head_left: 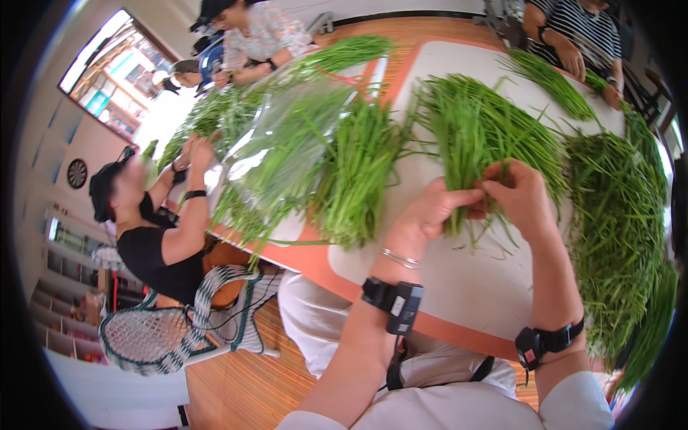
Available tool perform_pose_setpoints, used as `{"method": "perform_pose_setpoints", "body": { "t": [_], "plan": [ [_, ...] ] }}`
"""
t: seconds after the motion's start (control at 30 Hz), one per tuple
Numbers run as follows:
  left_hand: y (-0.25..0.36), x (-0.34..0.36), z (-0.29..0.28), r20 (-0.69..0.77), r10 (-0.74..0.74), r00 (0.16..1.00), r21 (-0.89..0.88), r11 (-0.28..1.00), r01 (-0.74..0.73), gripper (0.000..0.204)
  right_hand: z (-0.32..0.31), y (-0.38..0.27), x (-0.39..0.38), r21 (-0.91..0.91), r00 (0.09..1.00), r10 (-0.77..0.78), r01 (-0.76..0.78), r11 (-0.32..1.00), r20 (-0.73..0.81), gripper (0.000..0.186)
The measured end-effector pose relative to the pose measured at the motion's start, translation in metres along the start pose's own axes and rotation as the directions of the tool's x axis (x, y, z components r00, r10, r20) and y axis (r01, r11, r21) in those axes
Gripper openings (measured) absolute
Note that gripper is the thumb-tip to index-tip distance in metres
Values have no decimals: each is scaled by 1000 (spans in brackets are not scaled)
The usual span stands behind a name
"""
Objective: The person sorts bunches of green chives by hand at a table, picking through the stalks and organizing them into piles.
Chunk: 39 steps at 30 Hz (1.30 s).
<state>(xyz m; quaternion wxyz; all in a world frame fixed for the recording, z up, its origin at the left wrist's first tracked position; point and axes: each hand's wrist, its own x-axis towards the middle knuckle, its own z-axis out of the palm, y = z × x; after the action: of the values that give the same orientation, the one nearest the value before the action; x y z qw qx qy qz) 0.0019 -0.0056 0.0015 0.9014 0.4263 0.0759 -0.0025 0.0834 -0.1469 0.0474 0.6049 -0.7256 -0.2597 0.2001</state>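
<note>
left hand [428,211] and right hand [522,197] both pinched shut on one small bunch of thin green chive stalks [466,154], mid white orange-rimmed table [459,287], near its front edge; risk: loose grip, stalks slide out or snap; heaps crowd right edge; wood floor, others sorting at far corners

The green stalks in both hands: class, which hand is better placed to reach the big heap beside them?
Probably the right hand: the heap lies on its side, while the left hand pinches the stalks farther away.
</note>
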Motion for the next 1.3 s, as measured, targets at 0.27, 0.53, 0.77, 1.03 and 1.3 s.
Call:
{"method": "perform_pose_setpoints", "body": {
  "t": [0.27, 0.53, 0.77, 1.03, 1.3],
  "plan": [
    [0, -4, -3, 18, 10, 1000, 30, 1000, -10, 34, 13, -2, -4, -117, 999, 16, -20, 993, -33, 16],
    [-5, 3, 0, 42, -2, 999, 78, 997, -1, 23, 5, 3, 1, -87, 999, 25, -27, 996, -21, 21],
    [0, 1, 2, -53, -47, 997, 58, 997, 50, 24, -11, -4, 8, -307, 990, 38, -79, 949, -137, 28],
    [3, -3, 4, 44, -16, 999, 121, 993, 11, 22, -2, -29, -3, 33, 970, 238, -236, 971, -56, 33],
    [8, -22, 6, 32, -14, 999, 93, 996, 11, 18, 11, -11, 0, 118, 986, 164, -164, 979, 8, 29]
  ]
}}
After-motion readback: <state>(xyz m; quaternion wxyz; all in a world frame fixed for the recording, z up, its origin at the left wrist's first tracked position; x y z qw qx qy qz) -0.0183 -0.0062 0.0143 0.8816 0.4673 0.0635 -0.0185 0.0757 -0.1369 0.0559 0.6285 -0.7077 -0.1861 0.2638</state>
